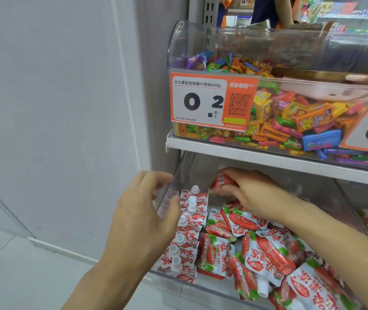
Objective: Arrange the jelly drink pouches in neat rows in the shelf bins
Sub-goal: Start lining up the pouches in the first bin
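A clear plastic bin point(201, 287) on the lower shelf holds several red-and-white jelly drink pouches. One row of pouches point(187, 231) stands upright along the bin's left wall, white caps up. The others lie in a loose heap point(268, 249) in the middle and to the right. My right hand point(252, 193) reaches deep into the bin and grips one pouch point(220, 183) above the back of the row. My left hand point(142, 218) hovers at the bin's left wall, fingers relaxed and holding nothing.
The upper shelf point(245, 153) carries a clear bin of mixed wrapped candies point(290, 121) with an orange price tag point(212, 101); it overhangs the lower bin. A pink scoop point(335, 90) lies in the candy bin. A grey wall point(55, 108) stands to the left. A person stands behind the shelves.
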`<state>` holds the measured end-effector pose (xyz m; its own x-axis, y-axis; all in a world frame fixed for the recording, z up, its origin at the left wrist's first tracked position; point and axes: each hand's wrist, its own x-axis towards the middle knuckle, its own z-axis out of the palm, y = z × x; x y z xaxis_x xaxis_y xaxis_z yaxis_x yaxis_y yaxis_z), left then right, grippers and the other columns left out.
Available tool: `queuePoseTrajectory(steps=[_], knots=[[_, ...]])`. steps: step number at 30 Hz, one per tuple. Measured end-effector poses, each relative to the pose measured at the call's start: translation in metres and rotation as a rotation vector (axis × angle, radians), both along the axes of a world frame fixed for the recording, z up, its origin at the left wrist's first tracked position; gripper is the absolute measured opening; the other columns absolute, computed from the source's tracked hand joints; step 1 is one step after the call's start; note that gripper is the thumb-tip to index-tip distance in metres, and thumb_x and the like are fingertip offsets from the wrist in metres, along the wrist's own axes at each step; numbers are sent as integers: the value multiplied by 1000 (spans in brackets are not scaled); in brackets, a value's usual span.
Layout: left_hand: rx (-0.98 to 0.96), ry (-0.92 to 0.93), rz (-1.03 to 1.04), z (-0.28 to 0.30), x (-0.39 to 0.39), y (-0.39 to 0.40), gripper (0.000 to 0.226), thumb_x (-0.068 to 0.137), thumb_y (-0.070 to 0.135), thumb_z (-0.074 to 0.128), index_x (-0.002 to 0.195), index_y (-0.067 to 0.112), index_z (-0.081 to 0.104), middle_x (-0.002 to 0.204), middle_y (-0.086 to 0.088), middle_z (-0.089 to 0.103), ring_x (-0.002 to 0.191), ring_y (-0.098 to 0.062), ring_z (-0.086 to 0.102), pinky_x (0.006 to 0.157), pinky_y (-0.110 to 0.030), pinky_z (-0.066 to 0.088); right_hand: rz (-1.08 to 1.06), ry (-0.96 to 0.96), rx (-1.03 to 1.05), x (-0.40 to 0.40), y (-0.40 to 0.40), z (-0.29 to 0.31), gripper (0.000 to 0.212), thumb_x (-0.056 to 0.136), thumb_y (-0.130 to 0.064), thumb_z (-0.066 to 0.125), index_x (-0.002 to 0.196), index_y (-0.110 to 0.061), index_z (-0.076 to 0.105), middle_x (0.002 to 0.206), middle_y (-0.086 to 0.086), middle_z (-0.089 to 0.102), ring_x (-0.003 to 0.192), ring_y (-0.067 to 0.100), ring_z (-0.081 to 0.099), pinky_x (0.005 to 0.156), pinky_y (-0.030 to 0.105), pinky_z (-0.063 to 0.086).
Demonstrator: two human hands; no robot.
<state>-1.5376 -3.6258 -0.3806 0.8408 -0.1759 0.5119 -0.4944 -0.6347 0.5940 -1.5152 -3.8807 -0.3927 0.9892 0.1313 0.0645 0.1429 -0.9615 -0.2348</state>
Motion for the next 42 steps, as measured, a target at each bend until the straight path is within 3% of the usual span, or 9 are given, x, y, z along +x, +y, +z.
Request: queuePoseTrajectory(steps=[5, 9, 13, 17, 19, 23, 29, 36, 42], knots=[[-41, 250, -283, 0, -8, -15, 70, 74, 55, 71, 135, 44, 39, 121, 33, 50, 111, 20, 45, 90, -2, 39, 149, 42, 613, -55, 26, 20, 33, 94, -49, 49, 122, -31, 48, 103, -16, 71, 96, 4, 67, 83, 27, 52], [-190, 439, -374, -2, -8, -20, 37, 75, 43, 77, 108, 30, 66, 93, 14, 73, 86, -6, 70, 74, -37, 59, 50, 202, 1096, -63, 30, 11, 63, 75, -61, 70, 119, -21, 50, 102, 6, 74, 87, 18, 70, 78, 38, 54], [-368, 595, -293, 3, -4, -16, 29, 77, 31, 76, 98, 16, 64, 87, 2, 75, 77, -16, 73, 71, -44, 60, 43, 424, 1267, -68, 21, 12, 44, 81, -19, 74, 118, -1, 58, 109, 17, 73, 92, 30, 72, 83, 39, 59], [-66, 406, -209, 4, -2, -10, 34, 76, 51, 69, 103, 32, 62, 97, 23, 69, 90, 5, 64, 83, -19, 52, -181, 289, 1462, -58, 27, 5, 33, 87, -18, 65, 113, 2, 62, 105, 22, 72, 94, 32, 73, 76, 36, 62], [145, 140, -36, 3, 1, -5, 46, 79, 53, 67, 120, 36, 53, 111, 28, 50, 102, 6, 50, 88, -11, 37, -343, 43, 1289, -41, 28, 6, 28, 93, -23, 63, 113, -4, 62, 105, 14, 72, 82, 22, 76, 63, 23, 59], [225, 180, -20, -10, 5, -2, 45, 88, 33, 63, 131, 31, 48, 117, 12, 63, 99, -12, 63, 86, -28, 52, -416, -265, 469, 7, 25, -2, 22, 99, -35, 56, 97, -13, 63, 88, 5, 67, 83, 25, 67, 63, 24, 36], [209, 198, -6, -16, 8, 3, 43, 91, 14, 55, 129, 34, 57, 108, 17, 68, 81, 2, 60, 63, 9, 33, -133, 177, 441, 63, 35, -43, 26, 97, -47, 53, 110, -25, 59, 113, -1, 68, 105, 20, 63, 93, 34, 50], [135, 222, -46, -14, 7, 4, 37, 94, 22, 55, 128, 36, 57, 86, 37, 46, 61, 25, 45, 58, 10, 33, -94, 382, 360, 72, 29, -38, 44, 103, -47, 39, 141, -24, 44, 145, 1, 51, 127, 22, 51, 99, 30, 39], [125, 233, -54, -15, 5, 3, 40, 91, 31, 57, 130, 38, 51, 105, 27, 59, 70, 9, 53, 59, 2, 40, -96, 271, 113, 50, 18, -9, 50, 103, -38, 45, 149, -22, 36, 152, 5, 44, 134, 24, 46, 104, 28, 38]])
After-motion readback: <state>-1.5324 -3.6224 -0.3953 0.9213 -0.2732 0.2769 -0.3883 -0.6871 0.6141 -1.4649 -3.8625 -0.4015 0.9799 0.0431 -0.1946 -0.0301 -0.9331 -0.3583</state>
